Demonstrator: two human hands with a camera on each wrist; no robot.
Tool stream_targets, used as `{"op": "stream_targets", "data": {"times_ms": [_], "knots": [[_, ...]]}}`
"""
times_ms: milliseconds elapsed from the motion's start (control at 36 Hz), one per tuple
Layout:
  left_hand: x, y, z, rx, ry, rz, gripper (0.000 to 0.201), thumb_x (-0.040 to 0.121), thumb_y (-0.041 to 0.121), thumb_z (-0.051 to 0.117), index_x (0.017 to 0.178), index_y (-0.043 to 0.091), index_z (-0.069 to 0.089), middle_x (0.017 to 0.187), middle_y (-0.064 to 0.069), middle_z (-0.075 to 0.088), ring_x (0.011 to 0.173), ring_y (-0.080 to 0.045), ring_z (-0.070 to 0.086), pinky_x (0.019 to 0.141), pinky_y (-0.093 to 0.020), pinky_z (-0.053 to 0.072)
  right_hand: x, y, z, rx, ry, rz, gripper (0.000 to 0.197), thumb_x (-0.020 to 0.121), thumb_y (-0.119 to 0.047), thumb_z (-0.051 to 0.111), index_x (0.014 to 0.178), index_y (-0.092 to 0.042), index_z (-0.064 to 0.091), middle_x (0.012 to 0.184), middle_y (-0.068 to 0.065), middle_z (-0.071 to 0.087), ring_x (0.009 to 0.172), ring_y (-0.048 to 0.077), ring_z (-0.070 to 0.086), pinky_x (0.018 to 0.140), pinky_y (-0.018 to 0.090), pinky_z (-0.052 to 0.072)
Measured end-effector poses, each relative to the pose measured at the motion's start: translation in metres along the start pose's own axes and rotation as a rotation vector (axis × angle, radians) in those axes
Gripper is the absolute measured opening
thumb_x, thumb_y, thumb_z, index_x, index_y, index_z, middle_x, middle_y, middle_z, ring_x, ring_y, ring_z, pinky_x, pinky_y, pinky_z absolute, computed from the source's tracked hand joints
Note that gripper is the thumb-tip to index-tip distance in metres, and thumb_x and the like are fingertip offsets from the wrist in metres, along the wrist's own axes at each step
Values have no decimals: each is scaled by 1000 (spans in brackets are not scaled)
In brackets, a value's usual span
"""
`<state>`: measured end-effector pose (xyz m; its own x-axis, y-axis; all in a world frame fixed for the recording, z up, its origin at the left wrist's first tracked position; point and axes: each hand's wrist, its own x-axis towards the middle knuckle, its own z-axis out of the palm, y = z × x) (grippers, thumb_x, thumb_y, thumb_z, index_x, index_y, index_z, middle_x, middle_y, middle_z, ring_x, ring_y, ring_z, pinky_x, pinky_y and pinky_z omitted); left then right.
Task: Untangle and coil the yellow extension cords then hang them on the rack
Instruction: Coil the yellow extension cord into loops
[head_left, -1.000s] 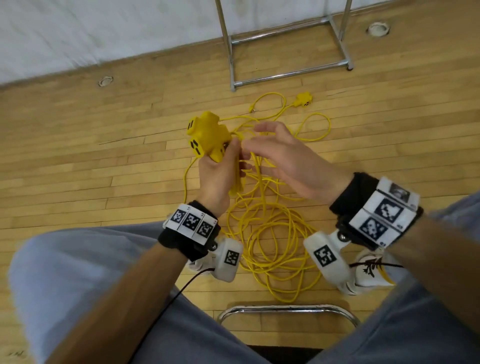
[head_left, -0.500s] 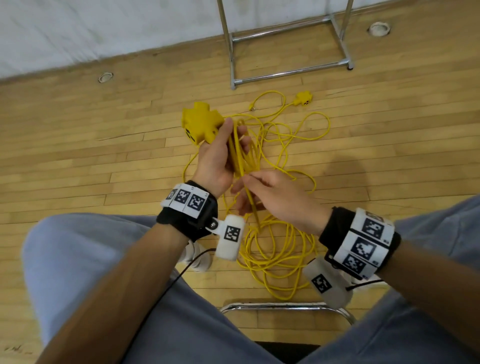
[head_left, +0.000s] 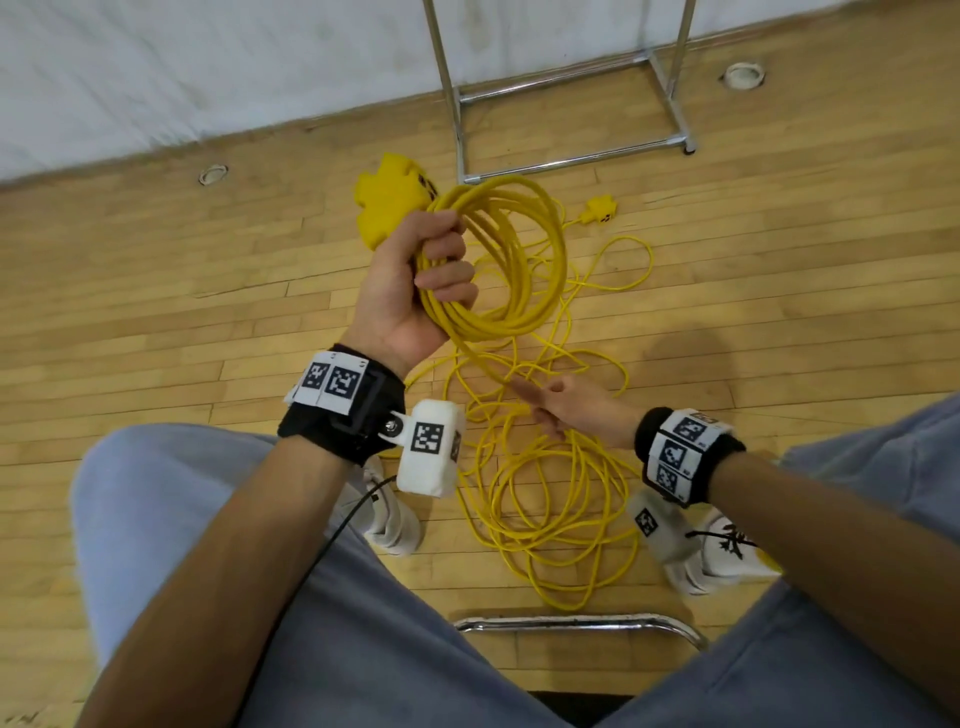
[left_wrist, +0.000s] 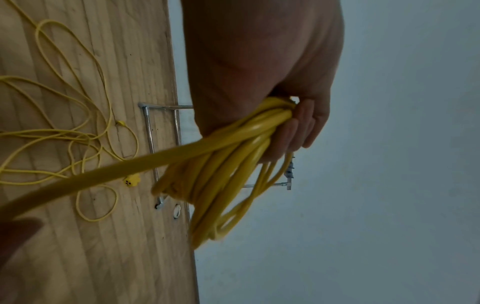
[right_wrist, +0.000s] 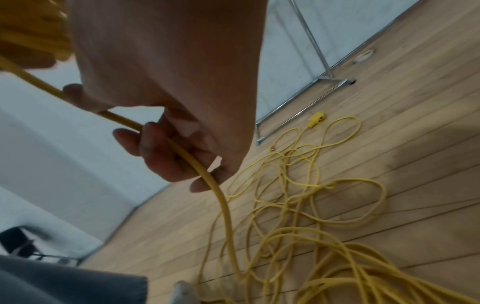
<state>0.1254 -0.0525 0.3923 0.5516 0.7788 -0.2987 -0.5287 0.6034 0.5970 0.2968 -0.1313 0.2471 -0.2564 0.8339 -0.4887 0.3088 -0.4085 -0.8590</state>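
Since half a second ago the left hand (head_left: 410, 291) has lifted a bit and now has a proper bunch of loops hanging from it, while the right hand (head_left: 571, 408) slid lower and out to the right along the cord. Left grip is curled tight round the coil (head_left: 506, 260), with the chunky yellow multi-outlet block (head_left: 387, 200) poking up behind the knuckles. Right grip is loosely curled round a single strand (right_wrist: 182, 148) running up to the coil — fingers bent, cord passing through them. All remaining yellow cord (head_left: 550, 499) lies tangled on the wood floor (head_left: 156, 291) between the person's knees, a small plug end (head_left: 600, 210) lying near the chrome rack (head_left: 571, 161) base by the wall.
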Motion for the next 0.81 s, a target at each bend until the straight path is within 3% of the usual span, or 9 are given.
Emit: {"op": "stream_targets", "data": {"times_ms": [83, 194, 306, 361, 472, 583, 694, 806], "knots": [[-2, 2, -4, 88, -101, -77, 13, 81, 12, 68, 84, 10, 56, 50, 10, 45, 33, -2, 38, 37, -16, 30, 5, 12, -9, -154, 41, 3, 71, 78, -81, 47, 60, -13, 53, 53, 3, 56, 46, 10, 49, 58, 22, 39], [-7, 1, -6, 184, -245, -204, 23, 71, 15, 83, 81, 7, 64, 50, 12, 46, 32, 0, 33, 36, -16, 32, 6, 14, -20, -199, 51, -56, 70, 82, -78, 51, 59, -12, 48, 53, 5, 49, 49, 16, 42, 52, 20, 35], [-13, 1, -6, 262, -297, -280, 28, 72, 18, 84, 82, 7, 60, 48, 12, 47, 35, -4, 22, 38, -17, 26, 15, 17, -35, -241, 100, -76, 77, 77, -84, 61, 59, -13, 37, 57, 5, 32, 54, 20, 28, 56, 36, 20], [-14, 3, -8, 273, -288, -273, 34, 71, 18, 84, 83, 7, 55, 48, 13, 46, 35, -4, 22, 37, -17, 26, 16, 18, -42, -287, 127, -91, 80, 71, -91, 58, 58, -16, 35, 57, 2, 27, 54, 16, 25, 56, 36, 18], [-16, 15, -13, 251, -255, -204, 24, 69, 17, 84, 80, 8, 64, 48, 12, 47, 35, -3, 22, 35, -16, 29, 13, 24, -54, -338, 183, -95, 73, 70, -83, 59, 53, -17, 32, 53, 0, 22, 51, 14, 25, 54, 34, 17], [-16, 29, -20, 245, -205, -114, 26, 68, 17, 82, 81, 8, 61, 48, 12, 45, 32, -1, 26, 34, -16, 31, 13, 30, -60, -365, 195, 91, 72, 69, -88, 56, 52, -25, 24, 47, -4, 23, 46, 16, 24, 52, 34, 18], [-13, 31, -26, 373, -84, -73, 31, 71, 12, 73, 82, 12, 44, 48, 13, 41, 31, 0, 31, 34, -16, 27, 20, 22, -67, -163, 214, 160, 68, 78, -87, 58, 61, -24, 36, 53, -3, 29, 44, 16, 25, 50, 27, 23], [-11, 23, -27, 576, 65, -32, 20, 82, 12, 56, 68, 15, 43, 49, 11, 38, 33, -2, 27, 34, -18, 21, 20, -4, -79, 254, 198, 154, 44, 101, -54, 56, 75, -19, 50, 49, -11, 29, 40, 8, 22, 40, 21, 13]]}}
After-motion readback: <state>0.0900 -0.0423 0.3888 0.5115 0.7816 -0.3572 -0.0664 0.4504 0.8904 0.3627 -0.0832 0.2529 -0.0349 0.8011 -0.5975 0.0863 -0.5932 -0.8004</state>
